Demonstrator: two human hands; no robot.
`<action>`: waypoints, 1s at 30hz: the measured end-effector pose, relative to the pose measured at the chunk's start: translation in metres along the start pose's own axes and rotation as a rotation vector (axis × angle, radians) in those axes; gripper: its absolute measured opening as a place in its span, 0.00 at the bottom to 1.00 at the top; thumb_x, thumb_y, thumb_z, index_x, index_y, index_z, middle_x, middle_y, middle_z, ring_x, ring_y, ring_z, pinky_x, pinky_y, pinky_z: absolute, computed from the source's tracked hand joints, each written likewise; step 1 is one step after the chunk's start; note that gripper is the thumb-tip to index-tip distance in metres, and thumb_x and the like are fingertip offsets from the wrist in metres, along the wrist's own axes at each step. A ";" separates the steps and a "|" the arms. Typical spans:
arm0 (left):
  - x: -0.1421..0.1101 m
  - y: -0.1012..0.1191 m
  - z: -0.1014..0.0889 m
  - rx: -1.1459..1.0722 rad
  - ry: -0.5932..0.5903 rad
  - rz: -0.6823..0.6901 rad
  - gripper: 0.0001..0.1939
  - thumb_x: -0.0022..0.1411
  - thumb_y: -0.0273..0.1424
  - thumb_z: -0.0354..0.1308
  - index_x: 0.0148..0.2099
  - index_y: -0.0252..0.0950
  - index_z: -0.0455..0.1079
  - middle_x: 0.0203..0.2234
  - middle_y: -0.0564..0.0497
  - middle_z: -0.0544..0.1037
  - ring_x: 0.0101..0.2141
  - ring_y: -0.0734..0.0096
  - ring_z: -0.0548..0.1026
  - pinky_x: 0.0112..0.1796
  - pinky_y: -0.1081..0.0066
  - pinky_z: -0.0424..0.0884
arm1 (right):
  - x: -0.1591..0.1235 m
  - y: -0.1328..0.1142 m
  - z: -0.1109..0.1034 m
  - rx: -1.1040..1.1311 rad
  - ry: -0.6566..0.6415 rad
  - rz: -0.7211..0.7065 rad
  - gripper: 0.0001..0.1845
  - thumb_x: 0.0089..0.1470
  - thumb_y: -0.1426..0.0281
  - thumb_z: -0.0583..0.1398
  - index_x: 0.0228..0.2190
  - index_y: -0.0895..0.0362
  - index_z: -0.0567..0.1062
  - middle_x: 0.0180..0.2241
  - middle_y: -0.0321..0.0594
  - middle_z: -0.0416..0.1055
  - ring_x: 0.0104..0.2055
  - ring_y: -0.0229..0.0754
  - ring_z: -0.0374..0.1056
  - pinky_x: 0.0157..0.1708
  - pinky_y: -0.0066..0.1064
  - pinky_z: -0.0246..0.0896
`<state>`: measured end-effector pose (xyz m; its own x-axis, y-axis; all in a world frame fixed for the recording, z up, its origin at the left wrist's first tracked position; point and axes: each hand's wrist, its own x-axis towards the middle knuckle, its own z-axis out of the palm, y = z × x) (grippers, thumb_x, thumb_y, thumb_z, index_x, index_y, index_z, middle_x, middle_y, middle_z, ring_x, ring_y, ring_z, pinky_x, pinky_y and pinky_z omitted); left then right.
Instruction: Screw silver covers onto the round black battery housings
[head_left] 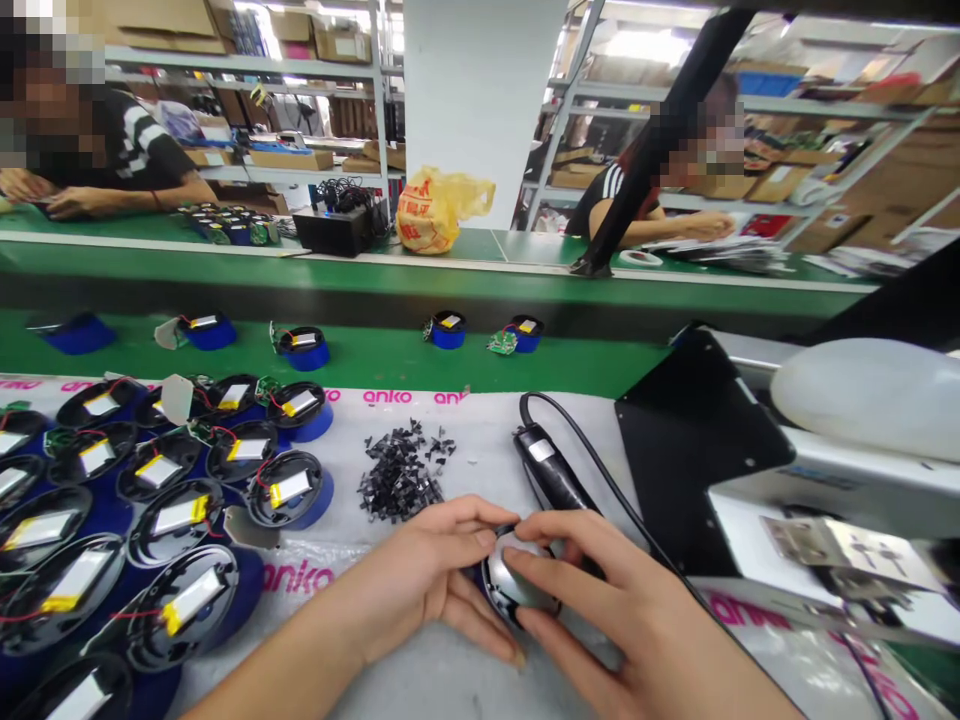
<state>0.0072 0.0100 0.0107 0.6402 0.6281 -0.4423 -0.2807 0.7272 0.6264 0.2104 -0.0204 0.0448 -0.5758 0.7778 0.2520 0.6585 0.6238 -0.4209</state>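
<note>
A round black housing point(495, 590) with a silvery disc point(529, 580) in its top is between my two hands, low in the middle of the view. My left hand point(439, 560) grips its left side, thumb at the rim and fingers around and below. From the right, my right hand point(607, 580) has its fingers on the disc and the rim; the housing's underside is hidden. Just beyond lies a black corded electric screwdriver point(555, 470). A pile of small black pieces point(401, 475) lies on the white sheet point(480, 450) to the left.
Several blue round housings point(304, 505) with batteries and red wires crowd the left. More stand along the green belt point(375, 350). At right is a white machine point(825, 500) with a black plate point(697, 440). Two people sit across, near a yellow bag point(431, 210).
</note>
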 end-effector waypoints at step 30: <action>0.004 -0.023 0.019 0.408 0.269 0.172 0.25 0.63 0.49 0.58 0.54 0.36 0.67 0.19 0.52 0.79 0.17 0.65 0.80 0.19 0.74 0.74 | 0.004 0.004 -0.001 0.168 0.022 0.073 0.11 0.57 0.78 0.62 0.38 0.54 0.81 0.38 0.39 0.81 0.43 0.45 0.74 0.44 0.33 0.75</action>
<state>0.0293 -0.0095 0.0069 0.3877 0.8172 -0.4265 -0.0300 0.4736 0.8802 0.2112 -0.0145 0.0452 -0.5174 0.8232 0.2337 0.6068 0.5455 -0.5782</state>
